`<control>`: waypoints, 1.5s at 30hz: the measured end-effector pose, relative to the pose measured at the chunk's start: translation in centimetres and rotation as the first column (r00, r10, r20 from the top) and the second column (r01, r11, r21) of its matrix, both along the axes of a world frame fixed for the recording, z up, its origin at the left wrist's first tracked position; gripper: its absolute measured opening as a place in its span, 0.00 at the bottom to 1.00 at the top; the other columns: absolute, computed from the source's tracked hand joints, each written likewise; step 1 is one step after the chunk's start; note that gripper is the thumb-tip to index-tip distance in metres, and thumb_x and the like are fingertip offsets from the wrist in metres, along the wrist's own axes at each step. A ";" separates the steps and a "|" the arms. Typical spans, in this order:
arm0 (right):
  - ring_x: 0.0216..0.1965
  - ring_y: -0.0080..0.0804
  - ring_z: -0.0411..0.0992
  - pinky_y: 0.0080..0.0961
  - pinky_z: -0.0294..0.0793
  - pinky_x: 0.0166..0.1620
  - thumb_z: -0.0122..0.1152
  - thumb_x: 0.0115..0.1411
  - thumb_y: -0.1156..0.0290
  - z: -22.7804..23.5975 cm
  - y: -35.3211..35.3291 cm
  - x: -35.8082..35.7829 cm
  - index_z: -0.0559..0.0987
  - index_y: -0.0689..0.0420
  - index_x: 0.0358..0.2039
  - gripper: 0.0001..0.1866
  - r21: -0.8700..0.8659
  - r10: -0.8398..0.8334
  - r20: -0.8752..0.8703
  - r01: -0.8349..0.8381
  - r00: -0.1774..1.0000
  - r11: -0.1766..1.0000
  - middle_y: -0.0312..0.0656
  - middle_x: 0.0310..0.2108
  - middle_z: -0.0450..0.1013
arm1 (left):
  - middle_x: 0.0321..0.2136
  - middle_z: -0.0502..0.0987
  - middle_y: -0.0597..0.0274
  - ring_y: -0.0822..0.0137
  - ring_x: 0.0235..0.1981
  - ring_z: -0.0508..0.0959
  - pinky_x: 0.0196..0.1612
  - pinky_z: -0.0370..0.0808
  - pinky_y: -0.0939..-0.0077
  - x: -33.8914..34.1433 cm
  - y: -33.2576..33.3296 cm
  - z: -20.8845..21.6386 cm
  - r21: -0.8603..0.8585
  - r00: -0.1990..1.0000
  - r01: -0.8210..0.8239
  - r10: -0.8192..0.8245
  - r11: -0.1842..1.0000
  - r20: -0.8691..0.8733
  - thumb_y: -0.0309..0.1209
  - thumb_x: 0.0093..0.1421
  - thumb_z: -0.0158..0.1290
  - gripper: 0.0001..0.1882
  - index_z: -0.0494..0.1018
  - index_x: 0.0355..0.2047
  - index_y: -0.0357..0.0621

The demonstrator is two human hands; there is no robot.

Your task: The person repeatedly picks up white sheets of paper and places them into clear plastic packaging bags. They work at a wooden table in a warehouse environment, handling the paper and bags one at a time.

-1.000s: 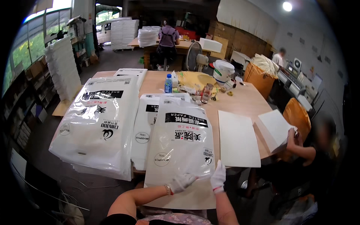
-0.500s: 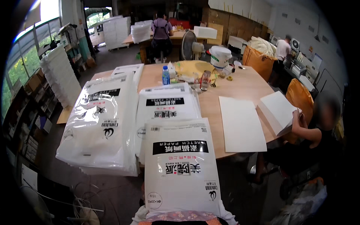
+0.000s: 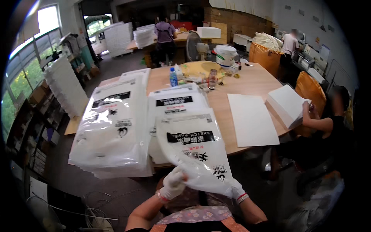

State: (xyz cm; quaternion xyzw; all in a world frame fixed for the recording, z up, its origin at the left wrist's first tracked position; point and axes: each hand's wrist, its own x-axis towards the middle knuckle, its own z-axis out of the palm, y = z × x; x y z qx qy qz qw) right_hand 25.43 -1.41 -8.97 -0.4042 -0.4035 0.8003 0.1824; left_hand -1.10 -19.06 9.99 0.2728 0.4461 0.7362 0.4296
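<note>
A paper pack in a clear plastic sleeve with black print leans on the table's front edge, its near left part curled up and over. My left hand, in a white knit glove, is closed at the curled near left edge. At the near right corner, my right hand, gloved the same way, grips the sleeve, with some of its fingers hidden behind the plastic. Just beyond lies a stack of similar packs, partly covered by this one. A taller stack of shiny packs stands to its left.
On the wooden table are white sheets, a blue bottle, a glass jar and a white bucket. At the right, a seated co-worker handles a paper stack. Cords lie on the floor at lower left.
Both gloved hands have come into clear sight at the pack's near edge. The pack, flat before, now curls upward at its near left side. The view has shifted slightly.
</note>
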 end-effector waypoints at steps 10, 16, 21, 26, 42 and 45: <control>0.42 0.32 0.71 0.30 0.74 0.38 0.53 0.61 0.64 13.3 -0.9 -26.7 0.71 0.61 0.50 0.19 0.919 0.471 -0.148 -0.055 0.870 0.390 0.43 0.41 0.72 | 0.43 0.69 0.53 0.61 0.42 0.71 0.45 0.69 0.69 -17.7 -10.8 8.7 0.611 0.145 -0.754 0.968 0.241 -0.204 0.38 0.62 0.43 0.20 0.64 0.48 0.35; 0.38 0.28 0.72 0.25 0.76 0.38 0.51 0.63 0.62 17.5 -10.4 -37.2 0.68 0.63 0.51 0.21 0.250 0.746 -0.321 -0.707 0.584 0.661 0.41 0.34 0.70 | 0.46 0.71 0.52 0.60 0.45 0.72 0.46 0.72 0.67 -41.5 -28.1 -1.2 0.507 -0.489 -0.862 0.219 0.028 -0.844 0.29 0.64 0.42 0.19 0.63 0.54 0.37; 0.38 0.29 0.73 0.23 0.74 0.42 0.48 0.65 0.62 16.2 -7.0 -32.1 0.67 0.66 0.53 0.23 0.593 0.734 -0.254 -0.498 0.630 0.633 0.44 0.39 0.71 | 0.44 0.73 0.50 0.55 0.44 0.73 0.50 0.71 0.57 -32.9 -23.1 -6.3 -0.006 0.260 -0.966 0.964 0.260 -0.047 0.34 0.62 0.42 0.17 0.68 0.43 0.31; 0.49 0.50 0.69 0.39 0.67 0.54 0.52 0.60 0.69 4.4 12.4 -18.7 0.70 0.65 0.51 0.21 0.953 -0.213 0.278 -0.297 0.936 -0.063 0.57 0.46 0.70 | 0.26 0.71 0.59 0.62 0.27 0.72 0.29 0.70 0.64 -21.3 -27.2 -30.4 -0.356 0.034 -0.934 0.995 -0.001 -0.092 0.32 0.58 0.49 0.13 0.69 0.36 0.31; 0.32 0.44 0.72 0.39 0.72 0.34 0.52 0.52 0.72 -1.3 25.1 3.5 0.77 0.48 0.31 0.07 0.806 -0.529 0.490 -0.591 0.693 -0.029 0.42 0.28 0.73 | 0.29 0.73 0.58 0.70 0.32 0.74 0.39 0.71 0.76 -3.6 10.1 -15.3 -0.439 0.652 0.035 -0.353 0.898 -0.671 0.25 0.58 0.50 0.08 0.69 0.38 0.34; 0.26 0.45 0.72 0.39 0.71 0.29 0.52 0.53 0.70 5.5 22.8 0.4 0.77 0.48 0.29 0.05 0.850 -0.548 0.386 -0.517 0.742 -0.102 0.41 0.25 0.73 | 0.31 0.73 0.62 0.66 0.35 0.73 0.44 0.71 0.73 1.4 21.6 -13.5 -0.250 0.854 0.520 -0.506 0.817 0.122 0.31 0.62 0.49 0.10 0.69 0.41 0.39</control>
